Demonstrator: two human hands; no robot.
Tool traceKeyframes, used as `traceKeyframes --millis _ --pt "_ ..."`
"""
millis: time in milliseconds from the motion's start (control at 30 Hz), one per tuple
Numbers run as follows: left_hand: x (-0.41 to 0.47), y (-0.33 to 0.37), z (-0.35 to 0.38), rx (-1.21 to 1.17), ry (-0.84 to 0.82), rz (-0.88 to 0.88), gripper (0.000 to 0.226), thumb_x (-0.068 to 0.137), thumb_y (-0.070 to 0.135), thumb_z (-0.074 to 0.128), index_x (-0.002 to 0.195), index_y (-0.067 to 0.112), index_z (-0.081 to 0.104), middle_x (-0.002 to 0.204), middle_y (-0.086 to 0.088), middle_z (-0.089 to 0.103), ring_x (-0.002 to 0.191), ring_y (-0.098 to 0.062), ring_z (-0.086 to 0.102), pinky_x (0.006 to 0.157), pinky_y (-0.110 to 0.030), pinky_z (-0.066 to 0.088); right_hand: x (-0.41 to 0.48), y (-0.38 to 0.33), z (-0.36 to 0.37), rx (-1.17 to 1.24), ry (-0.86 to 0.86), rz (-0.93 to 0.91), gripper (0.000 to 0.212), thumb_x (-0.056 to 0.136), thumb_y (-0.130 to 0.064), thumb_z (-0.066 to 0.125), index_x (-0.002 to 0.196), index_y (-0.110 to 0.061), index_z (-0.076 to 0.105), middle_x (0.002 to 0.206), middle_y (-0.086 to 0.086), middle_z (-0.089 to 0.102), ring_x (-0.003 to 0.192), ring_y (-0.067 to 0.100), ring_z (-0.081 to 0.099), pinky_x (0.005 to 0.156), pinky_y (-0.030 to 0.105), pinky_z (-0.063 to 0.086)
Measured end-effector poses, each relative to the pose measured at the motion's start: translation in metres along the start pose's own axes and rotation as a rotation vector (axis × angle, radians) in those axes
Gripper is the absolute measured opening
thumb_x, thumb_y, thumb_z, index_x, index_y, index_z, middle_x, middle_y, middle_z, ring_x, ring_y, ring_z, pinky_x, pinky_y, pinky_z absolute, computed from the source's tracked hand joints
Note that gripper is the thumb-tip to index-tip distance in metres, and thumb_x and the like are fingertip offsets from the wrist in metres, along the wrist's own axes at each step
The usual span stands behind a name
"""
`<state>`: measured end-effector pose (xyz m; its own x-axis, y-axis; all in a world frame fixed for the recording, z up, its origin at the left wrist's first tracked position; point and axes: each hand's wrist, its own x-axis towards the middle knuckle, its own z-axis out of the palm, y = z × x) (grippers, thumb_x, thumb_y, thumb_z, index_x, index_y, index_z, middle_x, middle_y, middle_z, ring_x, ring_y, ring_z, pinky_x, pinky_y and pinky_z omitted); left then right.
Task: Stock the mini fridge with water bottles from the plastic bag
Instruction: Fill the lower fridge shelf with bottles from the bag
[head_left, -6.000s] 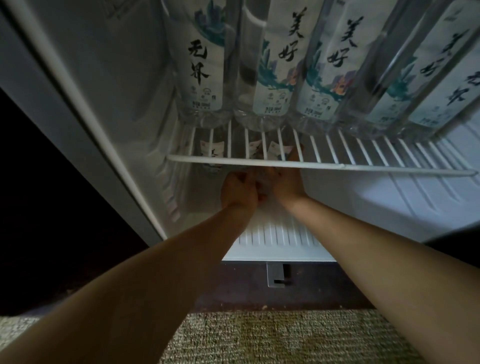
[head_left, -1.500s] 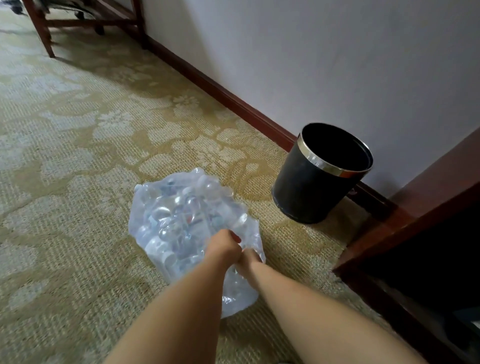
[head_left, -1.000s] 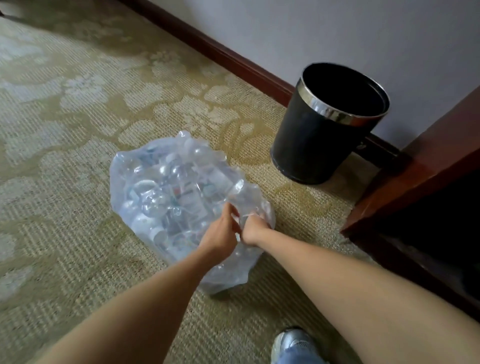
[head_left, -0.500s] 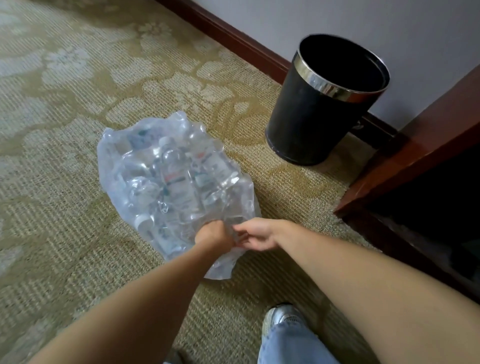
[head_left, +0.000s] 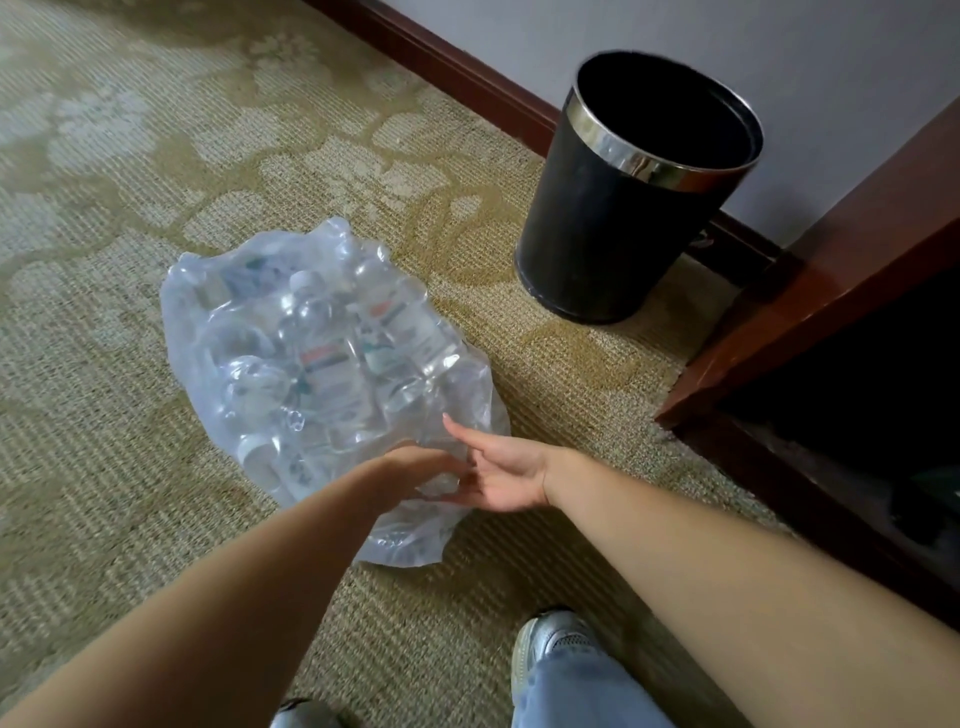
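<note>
A clear plastic bag (head_left: 462, 395) lies on the carpet, holding several water bottles (head_left: 332, 358) with white labels and caps. My left hand (head_left: 415, 467) is at the bag's near mouth, and its fingers are hidden in the plastic. Right beside it, my right hand (head_left: 506, 475) is held palm up with thumb and fingers straight, touching the bag's edge. The mini fridge is out of view.
A black waste bin (head_left: 613, 234) with a chrome rim stands against the wall behind the bag. A dark wooden cabinet (head_left: 831, 270) with a shadowed opening runs along the right. My shoe (head_left: 550, 644) and jeans leg are on the patterned carpet (head_left: 104, 467) below.
I turned from the fridge to the bag on the floor. Over the last second my right hand let go of the plastic and spread flat, while my left hand pushed further into the bag's mouth.
</note>
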<state>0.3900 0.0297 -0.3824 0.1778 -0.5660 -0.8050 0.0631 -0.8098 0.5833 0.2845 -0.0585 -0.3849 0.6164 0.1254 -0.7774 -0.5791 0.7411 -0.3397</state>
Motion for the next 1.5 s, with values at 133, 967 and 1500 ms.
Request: traceKeyframes --millis 133,967,1500 --pt "0.004 -0.005 -0.001 -0.056 -0.025 0.098 0.031 0.088 0.036 0.063 0.114 0.019 0.066 0.12 -0.016 0.063 0.102 -0.024 0.063 0.089 -0.035 0.05 -0.003 -0.001 -0.004 -0.013 0.018 -0.052 0.062 0.093 -0.054 0.042 0.142 -0.016 0.044 0.121 0.015 0.057 0.124 0.027 0.05 0.107 0.038 0.038" --pt "-0.008 -0.052 0.003 -0.262 0.41 0.537 0.043 0.097 0.042 0.038 0.091 0.016 0.071 0.079 -0.001 0.075 0.077 -0.014 0.072 0.069 -0.023 0.057 0.01 -0.008 0.007 0.072 0.283 -0.046 0.044 0.06 -0.038 0.086 0.094 -0.014 0.07 0.111 0.012 0.066 0.093 0.03 0.068 0.068 0.038 0.061" --pt "0.004 -0.026 -0.005 -0.373 0.307 0.21 0.049 0.067 0.066 0.067 0.089 0.022 0.065 0.072 -0.003 0.074 0.06 -0.02 0.072 0.048 -0.022 0.054 -0.006 0.004 -0.015 0.096 0.096 -0.131 0.061 0.065 -0.03 0.079 0.115 -0.003 0.058 0.091 0.014 0.07 0.08 0.023 0.07 0.079 0.034 0.057"
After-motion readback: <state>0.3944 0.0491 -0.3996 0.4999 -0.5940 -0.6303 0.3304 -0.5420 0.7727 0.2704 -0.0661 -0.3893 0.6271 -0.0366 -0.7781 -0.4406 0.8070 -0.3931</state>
